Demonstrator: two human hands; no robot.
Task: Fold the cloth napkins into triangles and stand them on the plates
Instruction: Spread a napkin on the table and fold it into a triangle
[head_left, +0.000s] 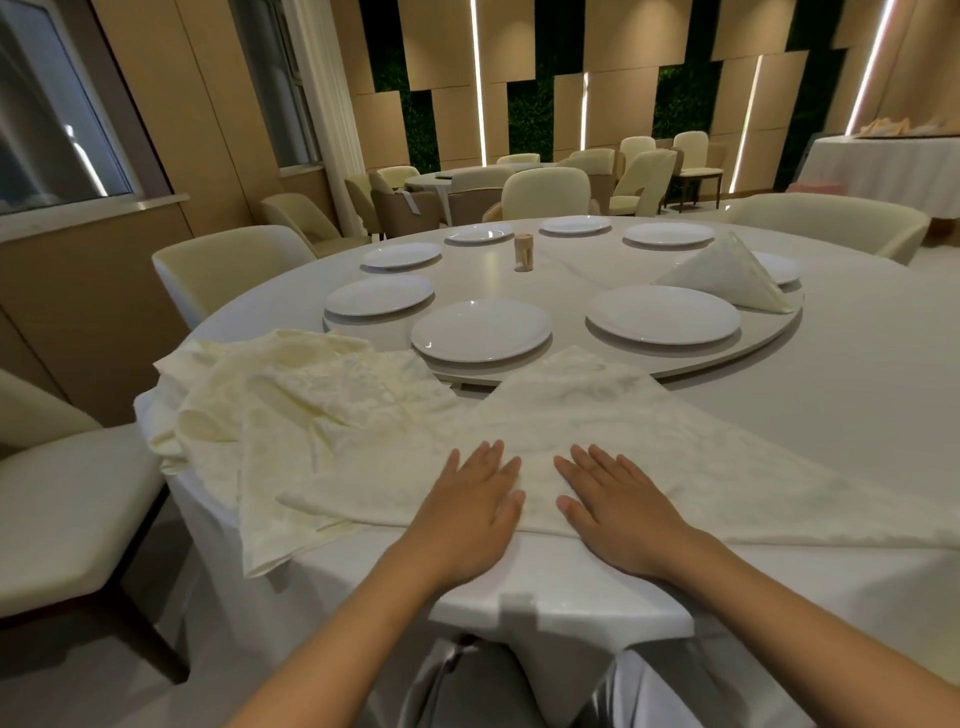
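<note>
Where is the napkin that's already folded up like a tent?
The folded napkin stands on a plate at the right side of the turntable, just behind the nearest right-hand empty plate.

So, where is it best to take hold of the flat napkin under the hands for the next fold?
Probably the far corner of the flat napkin, near the turntable: it lies free, while left hand and right hand press the near edge.

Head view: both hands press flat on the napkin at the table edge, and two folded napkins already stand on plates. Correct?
Not quite. The head view shows only one folded napkin standing on a plate. Both hands, left and right, do press flat on the napkin.
</note>
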